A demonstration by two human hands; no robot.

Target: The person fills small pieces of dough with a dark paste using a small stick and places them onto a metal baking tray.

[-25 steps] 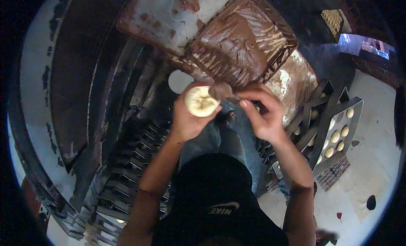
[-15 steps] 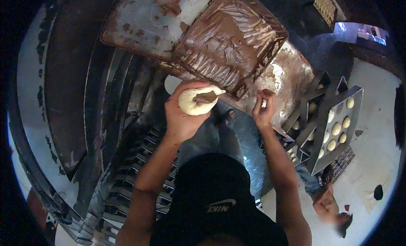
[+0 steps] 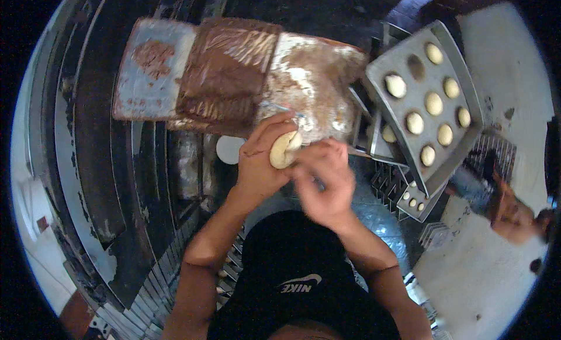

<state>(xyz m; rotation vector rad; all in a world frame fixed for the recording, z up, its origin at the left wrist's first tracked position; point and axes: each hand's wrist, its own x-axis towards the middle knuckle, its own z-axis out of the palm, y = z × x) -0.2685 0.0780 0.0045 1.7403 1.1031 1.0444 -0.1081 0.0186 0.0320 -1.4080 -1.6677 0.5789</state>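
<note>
My left hand (image 3: 260,164) cups a pale, rounded piece of dough (image 3: 282,150), its fingers curled around the outer side. A fold shows across the upper part of the dough; whether any filling is inside cannot be seen. My right hand (image 3: 327,182) is at the right side of the dough, its fingertips close to or touching the edge. Motion smears those fingers, so what they grip is unclear. Beyond both hands lies a thick layer of brown, chocolate-like paste (image 3: 231,68), ridged and smeared.
Left of the paste is a greyish tray (image 3: 131,94) with brown smears; right of it, a white-and-brown-smeared surface (image 3: 324,83). A metal tray (image 3: 433,78) of several dough balls stands at the right above other trays. A white round piece (image 3: 229,150) lies nearby. Another person (image 3: 508,214) is far right.
My right hand has moved left to the dough in my left hand. The dough's brown-filled opening, visible before, no longer shows. The view has shifted, bringing the dough-ball tray closer.
</note>
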